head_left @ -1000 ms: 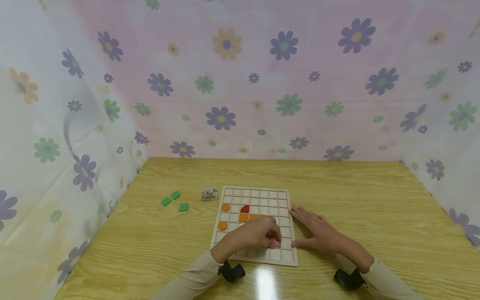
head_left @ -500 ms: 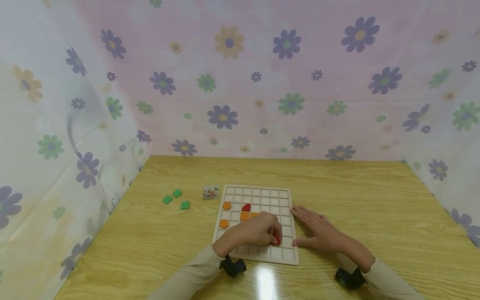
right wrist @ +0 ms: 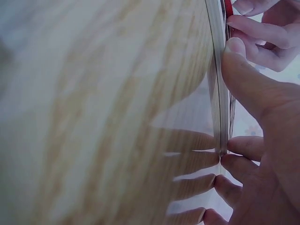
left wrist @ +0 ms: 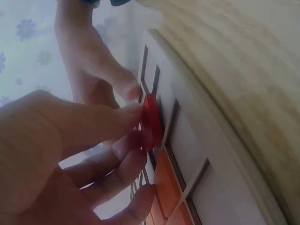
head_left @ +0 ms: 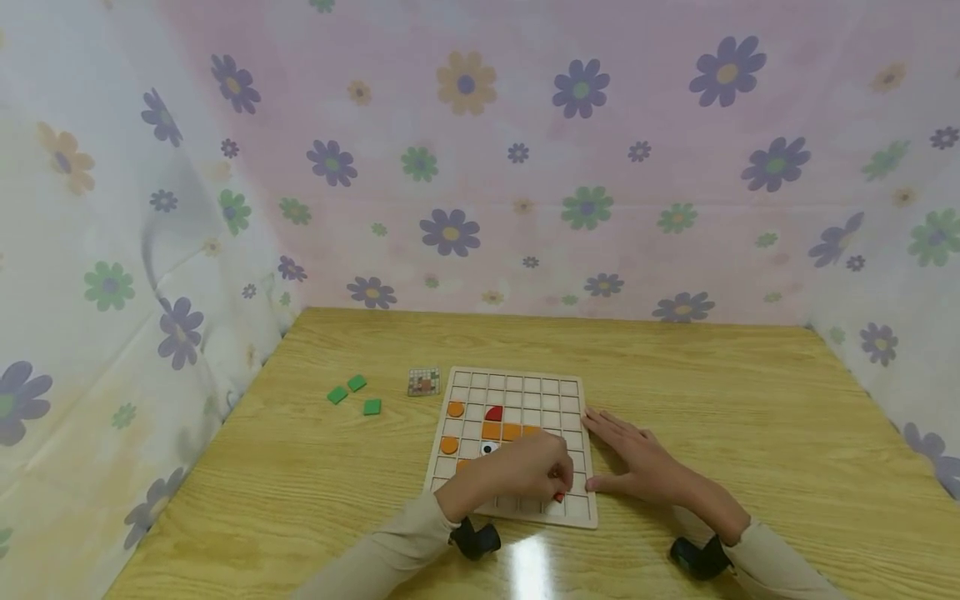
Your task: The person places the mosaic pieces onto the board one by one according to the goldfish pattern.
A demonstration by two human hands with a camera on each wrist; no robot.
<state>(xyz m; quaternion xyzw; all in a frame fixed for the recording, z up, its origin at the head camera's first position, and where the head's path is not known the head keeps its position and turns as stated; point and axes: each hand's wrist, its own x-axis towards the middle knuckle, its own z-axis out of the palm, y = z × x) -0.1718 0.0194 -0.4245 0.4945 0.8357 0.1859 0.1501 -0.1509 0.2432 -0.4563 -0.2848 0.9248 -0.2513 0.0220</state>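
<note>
My left hand (head_left: 528, 468) is over the lower right part of a wooden grid board (head_left: 551, 387). Its thumb and fingers pinch a red tile (left wrist: 151, 123), tilted against the board in the left wrist view; whether it sits fully in a cell I cannot tell. Along the board's right edge rests my right hand (head_left: 645, 468), fingers extended and thumb apart, touching the rim. On the board lie a red quarter-round tile (head_left: 494, 413), orange round tiles (head_left: 449, 445), a row of orange square tiles (head_left: 491, 431) and an eye tile (head_left: 489, 449). My left hand and forearm hide other cells.
Left of the board, three green square tiles (head_left: 372, 407) lie on the wooden table (head_left: 697, 375). A small card with a coloured grid pattern (head_left: 423, 382) is beside the board's upper left corner. Flowered cloth (head_left: 480, 183) hangs behind and at both sides.
My left hand has shifted slightly right and nearer to me with the red tile, uncovering the eye tile and more of the orange row. My right hand has stayed at the board's edge.
</note>
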